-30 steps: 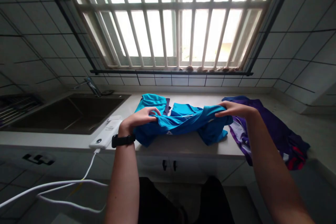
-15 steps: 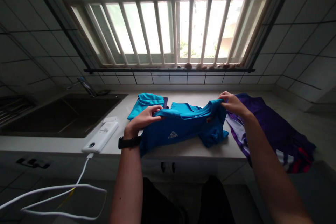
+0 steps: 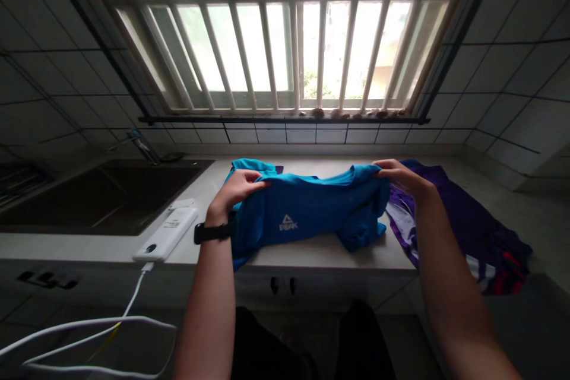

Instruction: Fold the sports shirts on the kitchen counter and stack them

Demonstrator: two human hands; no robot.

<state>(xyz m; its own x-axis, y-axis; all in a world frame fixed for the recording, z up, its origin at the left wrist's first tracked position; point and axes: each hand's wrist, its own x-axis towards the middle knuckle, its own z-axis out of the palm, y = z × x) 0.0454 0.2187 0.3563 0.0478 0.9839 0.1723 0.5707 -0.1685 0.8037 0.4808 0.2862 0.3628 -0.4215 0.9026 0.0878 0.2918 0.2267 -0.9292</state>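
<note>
Since the blue shirt (image 3: 312, 208) stretches along the middle of the worktop (image 3: 307, 256), its long axis roughly parallel to the front edge, I have it directly between both hands, neither nearer because each touches it. My left hand (image 3: 243, 187) is closed in a pinch on the shirt's upper left edge, and my right hand (image 3: 398, 176) pinches its upper right end, close beside the purple garment (image 3: 458, 214) at the worktop's right end. From my camera, both forearms reach forward, wrists turned inward with fingers facing each other, while the lower left cloth droops to the front edge.
</note>
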